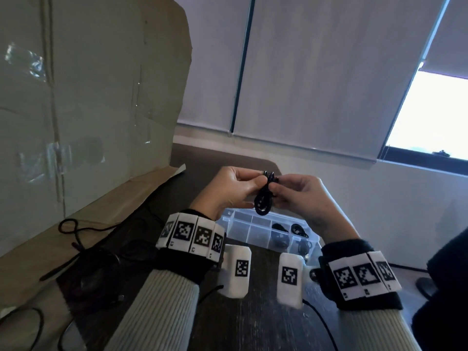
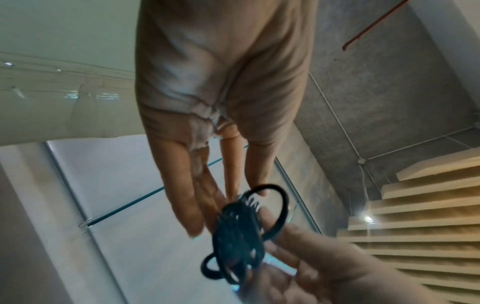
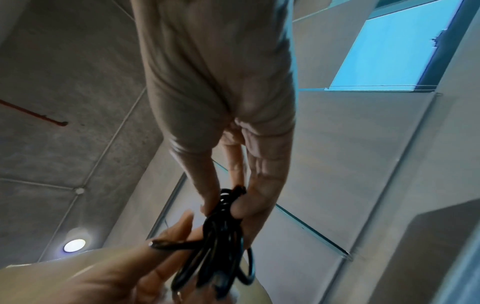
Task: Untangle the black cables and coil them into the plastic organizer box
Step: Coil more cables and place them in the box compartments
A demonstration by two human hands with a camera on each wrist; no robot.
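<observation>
A small coil of black cable [image 1: 264,198] hangs in the air between both hands, above the clear plastic organizer box [image 1: 243,230]. My left hand [image 1: 253,184] pinches its upper part from the left. My right hand [image 1: 279,188] pinches it from the right. In the left wrist view the left hand [image 2: 223,205] reaches down to the coil [image 2: 239,236]. In the right wrist view the thumb and fingers of the right hand [image 3: 223,207] grip the bundle [image 3: 221,246], and a loose plug end sticks out to the left. Several right-hand compartments of the box hold coiled black cables [image 1: 296,229].
Loose tangled black cables [image 1: 76,231] lie to the left on the dark table [image 1: 253,325] and on a cardboard sheet [image 1: 88,97] that leans up at the left. Window blinds and a wall stand behind the table.
</observation>
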